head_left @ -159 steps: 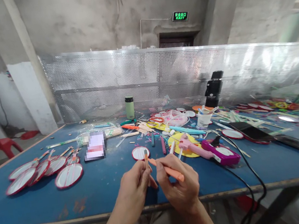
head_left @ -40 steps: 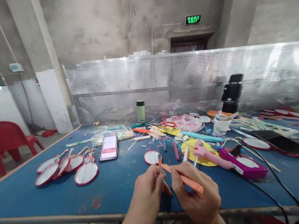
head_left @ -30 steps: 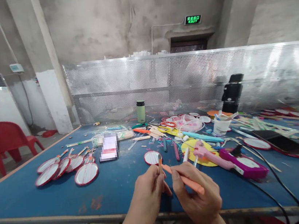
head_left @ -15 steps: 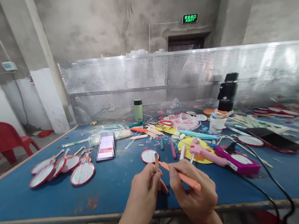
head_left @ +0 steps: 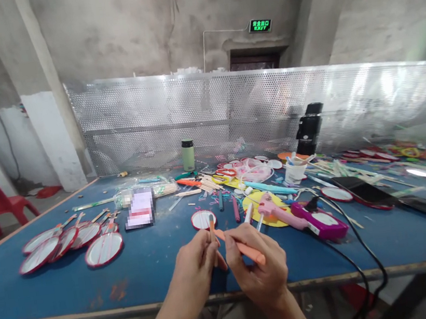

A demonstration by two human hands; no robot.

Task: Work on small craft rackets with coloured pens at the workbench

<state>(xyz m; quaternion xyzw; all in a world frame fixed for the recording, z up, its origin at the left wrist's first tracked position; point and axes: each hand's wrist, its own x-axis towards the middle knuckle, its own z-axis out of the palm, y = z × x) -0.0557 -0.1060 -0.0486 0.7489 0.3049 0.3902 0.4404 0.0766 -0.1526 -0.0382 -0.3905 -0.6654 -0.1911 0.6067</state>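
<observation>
My left hand point(head_left: 195, 264) is closed on a thin wooden stick point(head_left: 213, 243) held upright, its top end coloured grey-green. An orange piece point(head_left: 222, 262) pokes out beside those fingers; I cannot make out what it is. Gripped like a pen, an orange marker point(head_left: 249, 252) lies in my right hand point(head_left: 260, 263), its tip close to or touching the stick's side. Behind the stick's top is a white disc with a red rim point(head_left: 201, 218) on the table; whether the two are joined I cannot tell.
Several red-rimmed discs with sticks point(head_left: 104, 248) lie at left, near a phone point(head_left: 140, 209). A pink glue gun point(head_left: 278, 211), a purple box point(head_left: 329, 222) with black cables, and a white cup point(head_left: 295, 171) stand right. A green bottle point(head_left: 188, 156) is at the back.
The whole view has swung slightly right, so everything sits further left in it. Both hands keep hold of the stick and the orange marker in nearly the same pose.
</observation>
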